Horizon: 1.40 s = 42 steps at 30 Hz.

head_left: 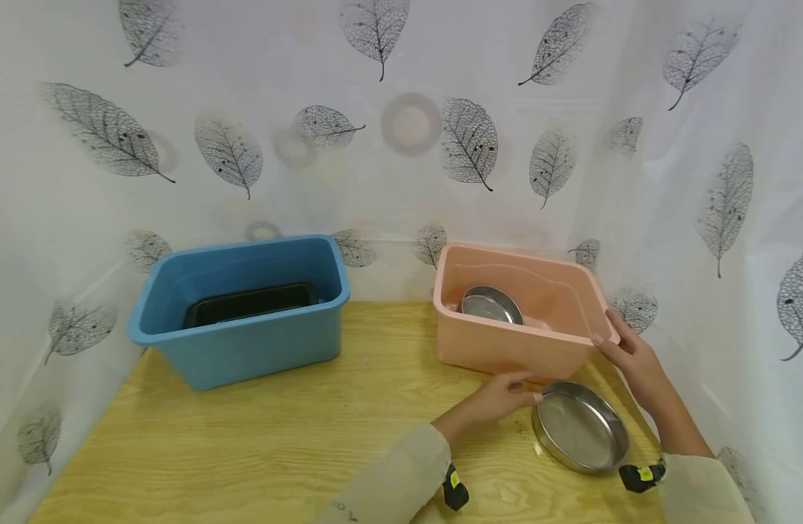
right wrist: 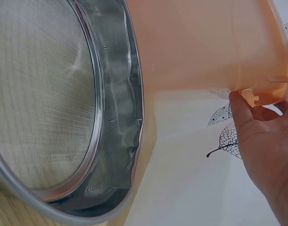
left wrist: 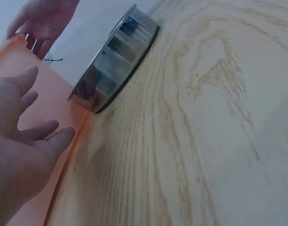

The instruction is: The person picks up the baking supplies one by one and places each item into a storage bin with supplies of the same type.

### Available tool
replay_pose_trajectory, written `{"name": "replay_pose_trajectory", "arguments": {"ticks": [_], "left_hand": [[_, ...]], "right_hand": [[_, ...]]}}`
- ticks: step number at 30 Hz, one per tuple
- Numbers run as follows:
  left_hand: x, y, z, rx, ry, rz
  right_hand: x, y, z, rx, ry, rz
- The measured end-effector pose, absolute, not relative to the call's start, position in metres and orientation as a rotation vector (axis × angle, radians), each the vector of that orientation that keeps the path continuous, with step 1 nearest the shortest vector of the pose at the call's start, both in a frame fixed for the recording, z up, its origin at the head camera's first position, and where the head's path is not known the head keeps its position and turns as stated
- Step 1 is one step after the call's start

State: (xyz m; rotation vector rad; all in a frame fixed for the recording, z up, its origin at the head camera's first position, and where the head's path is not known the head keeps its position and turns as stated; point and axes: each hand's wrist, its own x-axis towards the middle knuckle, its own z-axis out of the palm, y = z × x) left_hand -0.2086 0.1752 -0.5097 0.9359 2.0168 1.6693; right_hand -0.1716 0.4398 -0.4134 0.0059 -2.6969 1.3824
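A round metal sieve (head_left: 580, 428) with a fine mesh (right wrist: 40, 94) rests on the wooden table, in front of the pink plastic bin (head_left: 506, 349). My right hand (head_left: 637, 367) grips the bin's right front corner by the rim; in the right wrist view its thumb lies on the near side. Close to the bin's front wall is my left hand (head_left: 489, 400), its fingers relaxed and holding nothing. In the left wrist view a gap shows between that hand and the sieve (left wrist: 116, 59). Another round metal piece (head_left: 492, 304) leans inside the bin, its lower part hidden.
A blue plastic bin (head_left: 257, 353) stands at the table's back left with a black tray-like object (head_left: 251, 302) inside. Behind and beside the wooden table (head_left: 257, 451) hangs a white leaf-print curtain (head_left: 277, 58).
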Motion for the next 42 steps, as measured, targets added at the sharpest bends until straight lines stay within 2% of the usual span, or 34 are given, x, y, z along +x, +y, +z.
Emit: {"name": "replay_pose_trajectory", "arguments": {"ticks": [25,42], "left_hand": [[-0.201,0.192,-0.525,0.954,2.084,1.476],[-0.2,0.186,-0.525,0.962,2.167,1.377]], "right_hand": [[-0.173,0.439,-0.422,0.033,-2.578,1.532],[-0.173,0.437,-0.421,0.055,-2.523,1.64]]}}
